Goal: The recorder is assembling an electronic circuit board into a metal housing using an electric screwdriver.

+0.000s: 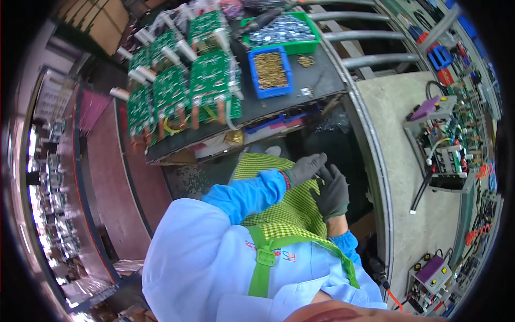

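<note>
two grey-gloved hands (322, 182) over green checked apron (284, 212)

Both hands wear dark grey gloves and meet over the lap, in front of a green-and-yellow checked apron (279, 206). The left hand (306, 169), on a blue sleeve (249, 193), lies with its fingers stretched toward the right. The right hand (333, 194) stands upright, fingers raised, its fingertips touching the left hand's. Neither holds anything that shows. The apron's green strap (262, 263) runs down the chest.
</note>
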